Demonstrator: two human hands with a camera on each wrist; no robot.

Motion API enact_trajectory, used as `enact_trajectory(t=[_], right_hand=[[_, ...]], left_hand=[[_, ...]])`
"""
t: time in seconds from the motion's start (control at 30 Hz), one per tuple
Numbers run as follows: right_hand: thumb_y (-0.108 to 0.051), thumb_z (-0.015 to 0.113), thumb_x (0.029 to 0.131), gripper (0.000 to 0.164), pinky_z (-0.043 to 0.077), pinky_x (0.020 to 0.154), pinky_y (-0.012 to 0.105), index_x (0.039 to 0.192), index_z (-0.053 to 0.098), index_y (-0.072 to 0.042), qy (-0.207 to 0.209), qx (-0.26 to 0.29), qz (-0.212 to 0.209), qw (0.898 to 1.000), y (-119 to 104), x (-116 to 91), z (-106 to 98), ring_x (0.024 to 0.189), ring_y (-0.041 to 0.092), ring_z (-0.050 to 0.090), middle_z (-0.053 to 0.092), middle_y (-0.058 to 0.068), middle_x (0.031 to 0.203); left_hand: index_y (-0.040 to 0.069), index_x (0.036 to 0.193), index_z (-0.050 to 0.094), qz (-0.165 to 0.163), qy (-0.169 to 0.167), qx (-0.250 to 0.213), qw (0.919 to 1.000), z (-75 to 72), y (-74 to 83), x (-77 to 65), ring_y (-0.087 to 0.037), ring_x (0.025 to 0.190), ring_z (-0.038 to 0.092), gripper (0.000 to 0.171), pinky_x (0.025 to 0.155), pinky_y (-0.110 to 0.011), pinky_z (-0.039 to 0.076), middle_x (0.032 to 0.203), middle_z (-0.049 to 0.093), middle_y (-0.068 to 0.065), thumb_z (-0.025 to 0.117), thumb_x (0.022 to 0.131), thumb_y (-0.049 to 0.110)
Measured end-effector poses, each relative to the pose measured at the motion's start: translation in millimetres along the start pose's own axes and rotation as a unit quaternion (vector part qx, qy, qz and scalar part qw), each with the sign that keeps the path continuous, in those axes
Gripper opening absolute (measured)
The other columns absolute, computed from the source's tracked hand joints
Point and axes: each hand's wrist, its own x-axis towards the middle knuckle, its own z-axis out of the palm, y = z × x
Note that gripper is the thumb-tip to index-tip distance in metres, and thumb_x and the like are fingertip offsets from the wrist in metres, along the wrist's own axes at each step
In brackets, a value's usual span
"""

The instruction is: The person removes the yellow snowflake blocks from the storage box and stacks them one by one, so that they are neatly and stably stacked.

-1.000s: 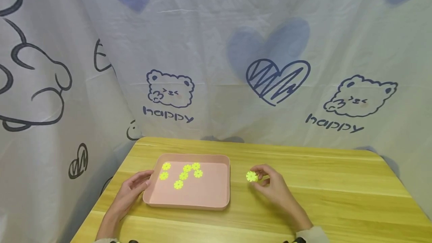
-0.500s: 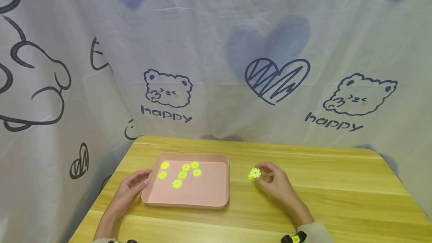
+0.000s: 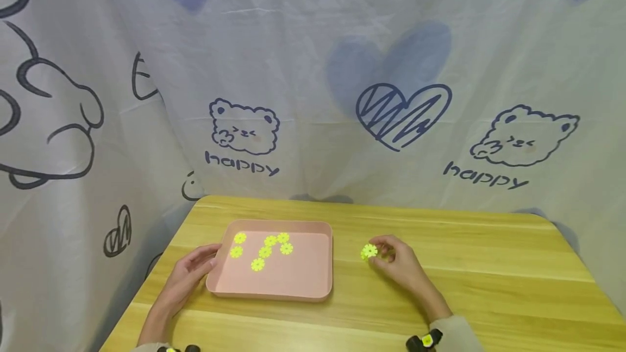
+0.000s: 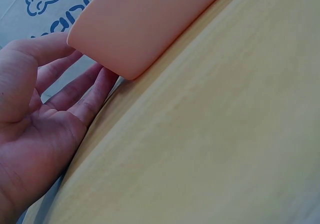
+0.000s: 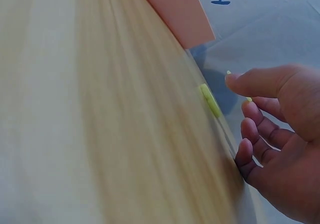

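A pink rectangular tray [image 3: 293,287] sits on the table, with several yellow flower-shaped discs [image 3: 257,264] lying in its left and middle part. My left hand [image 3: 183,275] rests against the tray's left side, fingers fairly straight and touching its outer wall [image 4: 115,39]. To the right of the tray, my right hand [image 3: 401,262] pinches one yellow flower-shaped disc [image 3: 370,250] between thumb and fingertips. In the right wrist view, that held disc [image 5: 249,99] shows only as thin edges. A second disc [image 5: 210,100] lies on the table just beside the fingertips; in the head view the held one partly covers it.
The wooden table [image 3: 469,265] extends to the right of the right hand and in front of the tray. A pale cloth [image 3: 313,173] with bear and heart drawings hangs behind the table and along its left side. Black bands with small devices [image 3: 424,340] are on both wrists.
The right hand has raised and tilted a disc, so a second one shows beneath it. Over the last half second the hands barely move; the tray and its discs stay put.
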Motion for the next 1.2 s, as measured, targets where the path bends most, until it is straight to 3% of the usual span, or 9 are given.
enact_trajectory(t=[0.13,0.83,1.2], right_hand=[[-0.001,0.084,0.081,0.035,0.050,0.068,0.024,0.113,0.072,-0.006,-0.001,-0.008,-0.004,1.000,2.5,2.8,0.3,0.086,0.023,0.060,0.066,0.003,0.095],[-0.005,0.084,0.083,0.032,0.051,0.080,0.031,0.113,0.074,-0.008,-0.016,-0.056,0.017,0.998,6.7,2.6,4.8,0.093,0.020,0.058,0.067,0.002,0.104],[-0.006,0.084,0.085,0.029,0.053,0.085,0.036,0.113,0.074,-0.007,-0.025,-0.070,0.020,0.997,5.4,3.9,4.5,0.096,0.020,0.060,0.067,0.003,0.104]], left_hand=[[-0.008,0.144,0.049,0.000,0.003,-0.002,1.0000,1.5,0.4,1.4,-0.003,0.120,0.060,0.048,0.098,-0.019,0.050,0.141,0.058,-0.014,0.064,0.104,0.014],[-0.009,0.144,0.048,0.011,-0.001,-0.006,0.9999,2.4,0.8,-0.3,-0.003,0.120,0.060,0.047,0.099,-0.018,0.050,0.139,0.061,-0.007,0.061,0.104,0.012],[-0.010,0.144,0.048,0.003,0.004,-0.007,1.0000,3.3,1.6,-0.5,-0.004,0.120,0.060,0.048,0.099,-0.018,0.050,0.141,0.058,-0.014,0.063,0.104,0.012]])
